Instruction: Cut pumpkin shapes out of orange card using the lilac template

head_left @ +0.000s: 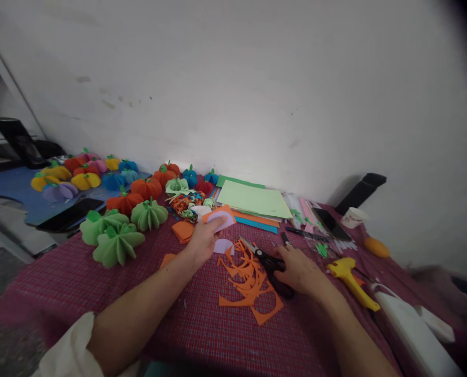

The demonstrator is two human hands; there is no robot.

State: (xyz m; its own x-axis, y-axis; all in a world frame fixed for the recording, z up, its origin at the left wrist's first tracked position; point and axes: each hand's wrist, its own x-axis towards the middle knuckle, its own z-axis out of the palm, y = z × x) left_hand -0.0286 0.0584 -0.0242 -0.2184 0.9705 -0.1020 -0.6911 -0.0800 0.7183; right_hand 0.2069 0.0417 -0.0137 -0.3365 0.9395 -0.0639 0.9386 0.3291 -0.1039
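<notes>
gently, your left hand (205, 240) pinches orange paper (227, 208), likely flimsy, best held by its edge; whether your right hand (301, 269) grips scissors (271, 266) is unclear.

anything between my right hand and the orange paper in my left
Yes, low down: the scissors and orange scraps lie on the tablecloth between your right hand and the orange paper in your left hand. Above them, the way looks open.

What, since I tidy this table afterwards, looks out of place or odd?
Curved orange paper scraps lie strewn across the red checked tablecloth beside black-handled metal scissors, untidy against the stacked coloured paper sheets. Brownish smudges also mar the pale wall, upper left, otherwise mostly plain.
</notes>
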